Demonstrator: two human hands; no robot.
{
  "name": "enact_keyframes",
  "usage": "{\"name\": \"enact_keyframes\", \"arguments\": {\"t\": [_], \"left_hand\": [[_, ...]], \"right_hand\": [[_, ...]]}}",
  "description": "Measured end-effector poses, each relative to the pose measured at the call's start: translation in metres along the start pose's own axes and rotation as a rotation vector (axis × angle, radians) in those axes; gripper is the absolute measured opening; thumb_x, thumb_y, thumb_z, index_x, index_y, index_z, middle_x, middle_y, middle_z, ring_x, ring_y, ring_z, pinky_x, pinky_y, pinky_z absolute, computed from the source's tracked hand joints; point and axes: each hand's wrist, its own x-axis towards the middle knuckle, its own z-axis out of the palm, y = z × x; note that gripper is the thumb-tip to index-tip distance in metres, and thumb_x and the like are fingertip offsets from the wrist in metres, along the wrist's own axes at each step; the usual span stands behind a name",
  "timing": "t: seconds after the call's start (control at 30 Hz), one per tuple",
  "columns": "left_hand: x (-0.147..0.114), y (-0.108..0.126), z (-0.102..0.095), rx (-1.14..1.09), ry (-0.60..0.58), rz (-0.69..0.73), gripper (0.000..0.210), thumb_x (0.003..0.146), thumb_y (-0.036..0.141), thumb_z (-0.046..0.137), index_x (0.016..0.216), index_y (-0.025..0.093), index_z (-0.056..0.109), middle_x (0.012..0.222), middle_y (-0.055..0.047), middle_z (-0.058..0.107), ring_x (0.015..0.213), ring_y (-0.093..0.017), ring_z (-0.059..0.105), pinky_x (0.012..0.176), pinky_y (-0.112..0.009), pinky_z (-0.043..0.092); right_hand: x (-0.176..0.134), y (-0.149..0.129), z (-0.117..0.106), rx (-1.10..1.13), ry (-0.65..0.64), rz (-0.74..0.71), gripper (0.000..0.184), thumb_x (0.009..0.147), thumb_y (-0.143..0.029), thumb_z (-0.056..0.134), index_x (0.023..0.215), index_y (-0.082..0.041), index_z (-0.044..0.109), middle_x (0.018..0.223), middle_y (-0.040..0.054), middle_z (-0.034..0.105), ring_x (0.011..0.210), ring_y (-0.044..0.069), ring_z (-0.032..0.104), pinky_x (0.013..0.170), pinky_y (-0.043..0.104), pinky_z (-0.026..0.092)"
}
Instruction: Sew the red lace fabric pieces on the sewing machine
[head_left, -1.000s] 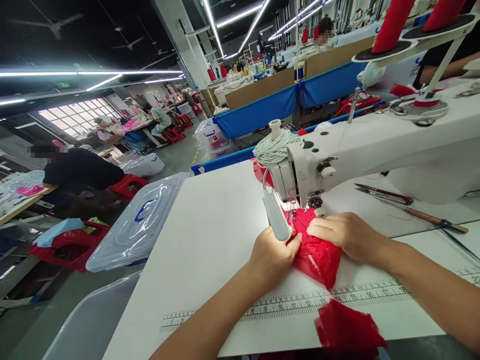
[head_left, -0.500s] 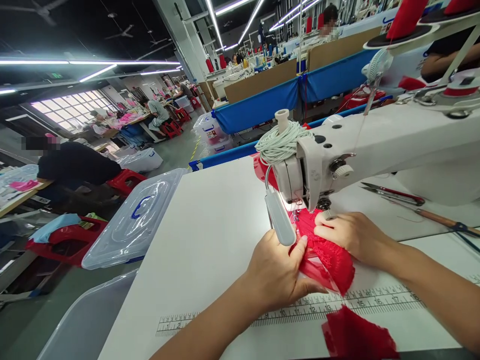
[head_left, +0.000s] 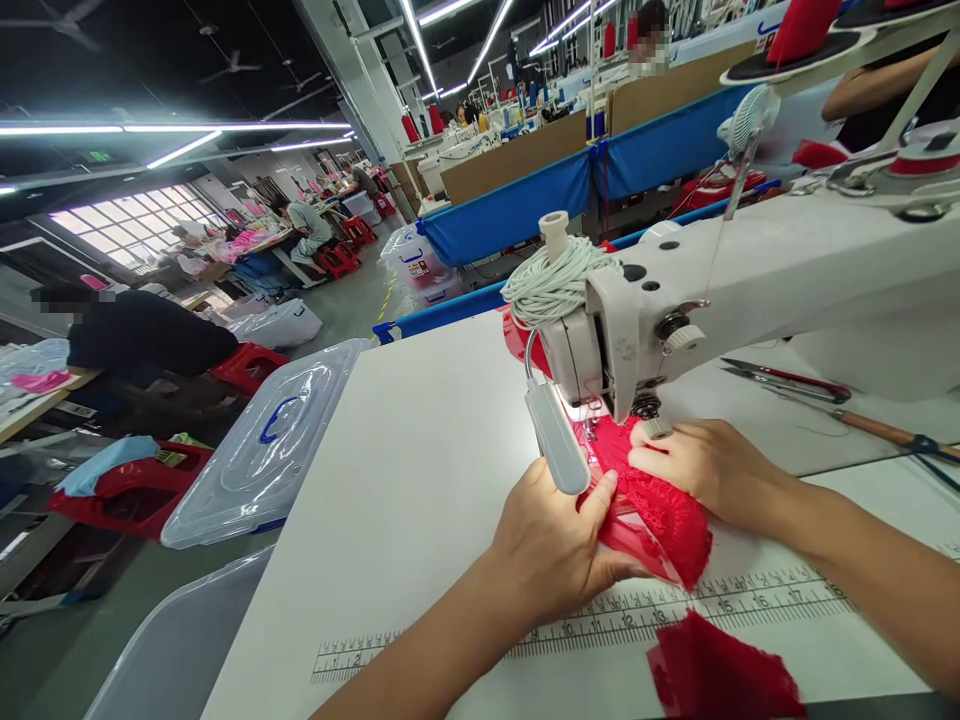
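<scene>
Red lace fabric [head_left: 670, 520] lies under the needle end of a white sewing machine [head_left: 757, 285], with a sheer red layer along its near left side. My left hand [head_left: 551, 545] grips the left edge of the fabric, thumb on top and the other fingers partly hidden by it and the lamp. On the other side, my right hand [head_left: 701, 465] is closed at the fabric's upper right edge, its fingers curled just below the tension knob. A small grey lamp [head_left: 559, 440] hangs in front of the presser foot [head_left: 590, 430], partly covering my left fingers.
Another red fabric piece [head_left: 724, 670] lies near the table's front edge, below a printed ruler [head_left: 600, 632]. Snips [head_left: 787, 382] and wooden-handled scissors [head_left: 874, 428] lie right of the needle. A lidded clear bin [head_left: 262, 450] stands left of the table. Co-workers sit farther off.
The whole view has shifted slightly. Both hands keep their hold, and the red lace fabric shows hardly any movement under the needle.
</scene>
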Motion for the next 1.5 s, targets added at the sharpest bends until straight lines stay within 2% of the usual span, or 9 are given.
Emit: {"name": "enact_keyframes", "arguments": {"t": [0.13, 0.3, 0.53, 0.73, 1.03, 1.13, 1.27, 1.33, 1.5], "left_hand": [[-0.001, 0.0, 0.001, 0.003, -0.014, -0.005, 0.088, 0.097, 0.066, 0.0, 0.114, 0.013, 0.069, 0.105, -0.017, 0.07, 0.083, -0.025, 0.063, 0.075, -0.038, 0.049], [-0.002, -0.001, 0.003, 0.012, 0.029, -0.007, 0.087, 0.098, 0.063, 0.0, 0.112, 0.014, 0.07, 0.104, -0.016, 0.071, 0.081, -0.023, 0.063, 0.075, -0.037, 0.047], [-0.004, -0.005, 0.007, 0.067, 0.037, -0.01, 0.08, 0.099, 0.066, 0.011, 0.117, 0.015, 0.07, 0.107, -0.015, 0.071, 0.086, -0.026, 0.064, 0.079, -0.039, 0.045], [-0.006, -0.006, 0.008, 0.099, 0.01, 0.003, 0.073, 0.098, 0.067, 0.022, 0.121, 0.016, 0.069, 0.11, -0.014, 0.071, 0.09, -0.027, 0.064, 0.083, -0.041, 0.045], [-0.005, -0.011, 0.011, 0.092, 0.012, -0.001, 0.069, 0.096, 0.069, 0.032, 0.123, 0.016, 0.068, 0.114, -0.014, 0.07, 0.094, -0.03, 0.062, 0.088, -0.044, 0.043], [-0.003, -0.013, 0.01, 0.068, 0.029, -0.004, 0.068, 0.097, 0.068, 0.032, 0.119, 0.016, 0.069, 0.118, -0.014, 0.069, 0.099, -0.03, 0.061, 0.092, -0.045, 0.042], [-0.002, -0.013, 0.01, 0.054, 0.022, -0.011, 0.068, 0.096, 0.068, 0.033, 0.119, 0.016, 0.069, 0.118, -0.014, 0.068, 0.104, -0.031, 0.059, 0.097, -0.049, 0.041], [-0.002, -0.012, 0.011, 0.052, 0.034, -0.007, 0.071, 0.095, 0.07, 0.031, 0.122, 0.015, 0.067, 0.12, -0.016, 0.067, 0.108, -0.032, 0.059, 0.098, -0.051, 0.042], [-0.002, -0.008, 0.013, 0.058, 0.076, 0.06, 0.084, 0.099, 0.066, 0.011, 0.119, 0.006, 0.067, 0.115, -0.019, 0.068, 0.107, -0.031, 0.062, 0.096, -0.047, 0.046]], "right_hand": [[-0.001, 0.001, 0.002, 0.014, 0.0, 0.006, 0.025, 0.089, -0.01, 0.038, 0.067, -0.021, 0.036, 0.068, -0.002, 0.047, 0.051, 0.011, 0.033, 0.05, 0.028, 0.017], [-0.003, 0.001, 0.002, -0.004, -0.034, 0.029, 0.023, 0.089, -0.011, 0.041, 0.068, -0.021, 0.039, 0.069, -0.0015, 0.05, 0.052, 0.011, 0.036, 0.051, 0.029, 0.018], [-0.002, 0.0, 0.004, -0.018, -0.038, 0.067, 0.021, 0.089, -0.014, 0.043, 0.069, -0.021, 0.045, 0.073, -0.0009, 0.054, 0.054, 0.013, 0.036, 0.051, 0.029, 0.019], [-0.001, -0.001, 0.003, -0.017, -0.032, 0.082, 0.021, 0.086, -0.012, 0.041, 0.067, -0.021, 0.039, 0.07, -0.0015, 0.049, 0.052, 0.012, 0.033, 0.05, 0.028, 0.015], [0.001, 0.001, 0.001, 0.031, -0.046, 0.091, 0.02, 0.087, -0.015, 0.042, 0.068, -0.021, 0.041, 0.07, -0.0014, 0.05, 0.052, 0.011, 0.036, 0.049, 0.028, 0.018], [0.002, 0.002, -0.004, 0.082, -0.094, 0.103, 0.02, 0.089, -0.015, 0.041, 0.07, -0.022, 0.044, 0.073, -0.0002, 0.055, 0.056, 0.013, 0.042, 0.05, 0.028, 0.023], [0.001, 0.001, -0.012, 0.121, -0.135, 0.113, 0.014, 0.09, -0.017, 0.045, 0.085, -0.022, 0.056, 0.086, 0.0034, 0.062, 0.063, 0.015, 0.05, 0.053, 0.028, 0.028], [0.001, 0.0, -0.013, 0.144, -0.093, 0.079, 0.015, 0.091, -0.018, 0.045, 0.089, -0.022, 0.059, 0.087, 0.0038, 0.062, 0.064, 0.016, 0.051, 0.054, 0.028, 0.029], [0.006, -0.004, -0.013, 0.193, -0.037, -0.094, 0.03, 0.096, -0.013, 0.038, 0.069, -0.021, 0.047, 0.066, -0.0019, 0.053, 0.054, 0.013, 0.039, 0.051, 0.028, 0.026]]}}
